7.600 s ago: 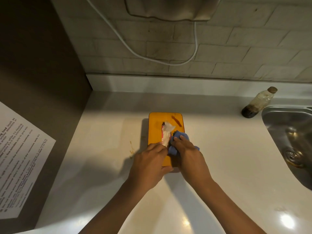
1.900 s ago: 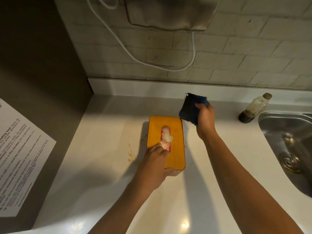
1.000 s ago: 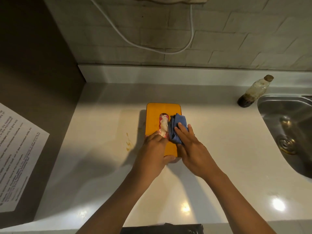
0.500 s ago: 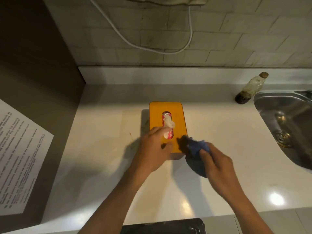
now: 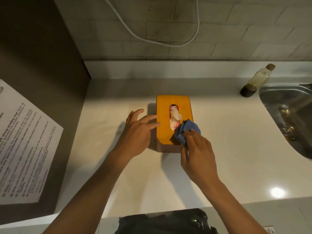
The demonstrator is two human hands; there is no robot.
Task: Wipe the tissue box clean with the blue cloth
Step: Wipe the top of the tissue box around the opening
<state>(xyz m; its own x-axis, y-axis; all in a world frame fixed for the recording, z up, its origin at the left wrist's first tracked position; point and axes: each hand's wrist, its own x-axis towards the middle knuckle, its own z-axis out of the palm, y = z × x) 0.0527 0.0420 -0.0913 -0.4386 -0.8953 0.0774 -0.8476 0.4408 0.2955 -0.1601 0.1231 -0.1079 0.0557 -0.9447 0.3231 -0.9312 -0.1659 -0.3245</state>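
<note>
An orange tissue box point(image 5: 164, 119) sits on the white counter point(image 5: 228, 149), a white tissue sticking up from its slot. My right hand point(image 5: 197, 149) holds the bunched blue cloth point(image 5: 187, 130) against the near right part of the box's top. My left hand point(image 5: 140, 129) is at the box's left side with fingers spread and nearly straight, the fingertips touching its left edge.
A steel sink point(image 5: 290, 115) is set into the counter at the right, with a small corked bottle point(image 5: 256, 81) beside its far corner. A dark cabinet side with a printed sheet point(image 5: 22, 149) stands at the left. A white cable point(image 5: 152, 39) hangs on the tiled wall.
My right hand has brought the cloth from the counter beside the box's near right corner back up onto the lid. My left hand has slid off the lid to the box's left side.
</note>
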